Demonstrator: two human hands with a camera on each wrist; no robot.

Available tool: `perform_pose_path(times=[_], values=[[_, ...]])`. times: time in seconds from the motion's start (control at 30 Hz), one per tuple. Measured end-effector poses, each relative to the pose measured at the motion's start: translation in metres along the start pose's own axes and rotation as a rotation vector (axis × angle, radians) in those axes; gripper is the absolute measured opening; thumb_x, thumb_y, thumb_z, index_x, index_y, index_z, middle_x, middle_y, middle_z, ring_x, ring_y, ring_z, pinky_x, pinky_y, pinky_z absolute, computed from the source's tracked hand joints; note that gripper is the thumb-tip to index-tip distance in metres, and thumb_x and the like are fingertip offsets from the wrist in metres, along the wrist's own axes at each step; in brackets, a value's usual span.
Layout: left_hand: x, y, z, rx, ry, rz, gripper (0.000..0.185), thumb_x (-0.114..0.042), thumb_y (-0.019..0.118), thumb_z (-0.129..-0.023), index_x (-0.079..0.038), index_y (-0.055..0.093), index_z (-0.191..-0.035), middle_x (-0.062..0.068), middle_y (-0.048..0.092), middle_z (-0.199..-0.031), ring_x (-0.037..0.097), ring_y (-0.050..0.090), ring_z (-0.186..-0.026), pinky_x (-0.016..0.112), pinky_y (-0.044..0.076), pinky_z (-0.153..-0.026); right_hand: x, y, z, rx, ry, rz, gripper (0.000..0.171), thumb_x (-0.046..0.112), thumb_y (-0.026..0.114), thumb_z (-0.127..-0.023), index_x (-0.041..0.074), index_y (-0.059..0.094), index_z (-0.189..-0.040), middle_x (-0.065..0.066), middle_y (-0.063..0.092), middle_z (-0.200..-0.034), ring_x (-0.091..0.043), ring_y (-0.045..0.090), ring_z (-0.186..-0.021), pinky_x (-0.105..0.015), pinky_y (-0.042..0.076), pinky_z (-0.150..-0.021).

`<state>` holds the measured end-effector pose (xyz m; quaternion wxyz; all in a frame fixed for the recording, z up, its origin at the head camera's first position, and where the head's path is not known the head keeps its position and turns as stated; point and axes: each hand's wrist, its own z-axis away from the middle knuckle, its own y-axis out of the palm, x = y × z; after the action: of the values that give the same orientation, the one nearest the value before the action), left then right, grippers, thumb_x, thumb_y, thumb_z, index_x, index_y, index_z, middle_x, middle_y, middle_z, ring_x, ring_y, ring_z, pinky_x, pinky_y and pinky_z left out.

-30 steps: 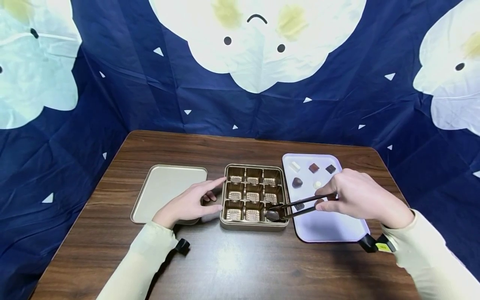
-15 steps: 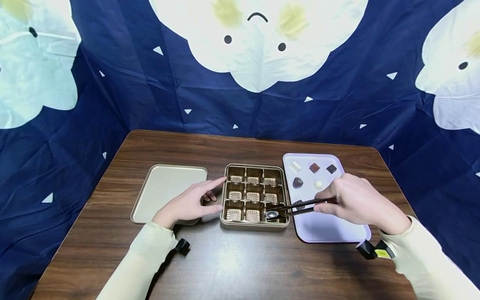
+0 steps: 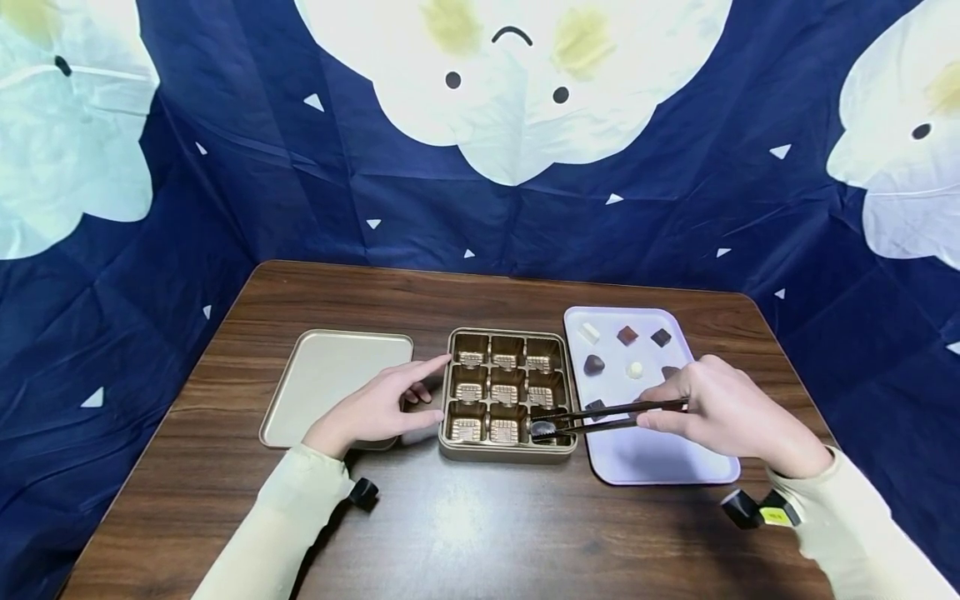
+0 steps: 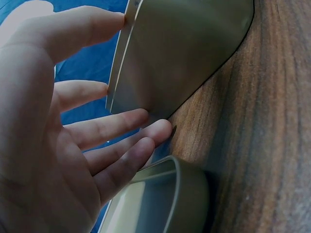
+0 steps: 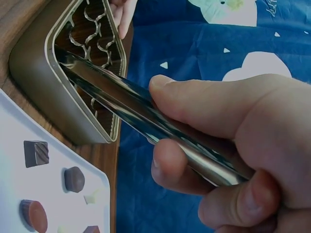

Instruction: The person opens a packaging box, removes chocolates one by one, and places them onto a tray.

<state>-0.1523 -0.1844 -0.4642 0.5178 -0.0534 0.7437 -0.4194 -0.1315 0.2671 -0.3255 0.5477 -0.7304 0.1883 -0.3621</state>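
Note:
My right hand (image 3: 723,408) grips dark metal tongs (image 3: 611,416), thumb on one arm and fingers on the other in the right wrist view. The tips of the tongs reach into the front right compartment of a gold box (image 3: 506,455) with a nine-compartment insert. A glossy tip covers most of what lies in that compartment; the other compartments hold nothing. My left hand (image 3: 378,408) has its fingers spread at the box's left side. In the left wrist view, thumb and index finger touch the box's wall (image 4: 189,48), and the other fingers extend loosely below.
A lilac tray (image 3: 660,458) on the right holds several chocolates, among them a white piece (image 3: 589,333), a reddish square (image 3: 627,335) and a dark rounded one (image 3: 593,365). The shallow gold lid (image 3: 322,383) lies left of the box. A blue cloth (image 3: 450,217) hangs behind the table.
A dark chocolate showed between the spread tips in the front right compartment a second ago; the tongs have since narrowed and tilted over it. My right hand has shifted slightly right; my left stays put.

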Motion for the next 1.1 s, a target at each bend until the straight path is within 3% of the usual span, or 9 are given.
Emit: perform_pose_path(times=[0.37,0.6,0.77,1.0,1.1], values=[[-0.001,0.0,0.001,0.002,-0.001,0.015,0.086,-0.028,0.08,-0.094,-0.012,0.035,-0.165,0.01,0.057,-0.149,0.018,0.069,-0.1,0.035,0.059,-0.093,-0.005,-0.01,0.01,-0.045,-0.078,-0.127,0.017,0.012,0.086,-0.087,0.028,0.084,-0.093,0.026,0.061,-0.068,0.014,0.036,-0.053,-0.01,0.029,-0.042],[0.0,0.0,0.001,-0.005,0.004,0.015,0.086,-0.026,0.081,-0.093,-0.011,0.036,-0.164,0.01,0.057,-0.149,0.017,0.069,-0.1,0.036,0.059,-0.093,-0.009,-0.024,0.032,-0.127,0.011,-0.115,0.023,0.008,0.089,-0.081,0.02,0.086,-0.1,0.024,0.066,-0.072,0.016,0.029,-0.05,-0.011,0.026,-0.039],[0.001,0.0,0.0,-0.008,0.014,0.011,0.086,-0.026,0.081,-0.093,-0.011,0.036,-0.165,0.01,0.055,-0.152,0.017,0.069,-0.099,0.035,0.059,-0.093,-0.016,-0.031,0.049,-0.182,0.061,-0.088,0.028,0.002,0.09,-0.077,0.019,0.086,-0.1,0.027,0.053,-0.063,0.016,0.025,-0.049,-0.011,0.023,-0.037],[0.001,0.0,0.001,-0.009,0.014,0.004,0.085,-0.027,0.081,-0.093,-0.012,0.037,-0.164,0.01,0.056,-0.151,0.017,0.07,-0.099,0.036,0.06,-0.093,-0.029,-0.037,0.069,-0.223,0.141,-0.033,0.027,0.0,0.092,-0.073,0.012,0.086,-0.097,0.021,0.068,-0.071,0.015,0.024,-0.046,-0.012,0.025,-0.036],[0.0,0.0,0.0,-0.006,0.015,-0.004,0.085,-0.028,0.081,-0.093,-0.012,0.036,-0.165,0.01,0.057,-0.149,0.017,0.07,-0.099,0.036,0.059,-0.093,-0.033,-0.039,0.078,-0.231,0.176,-0.005,0.025,0.002,0.092,-0.074,0.011,0.086,-0.096,0.027,0.056,-0.059,0.015,0.025,-0.045,-0.013,0.025,-0.035]])
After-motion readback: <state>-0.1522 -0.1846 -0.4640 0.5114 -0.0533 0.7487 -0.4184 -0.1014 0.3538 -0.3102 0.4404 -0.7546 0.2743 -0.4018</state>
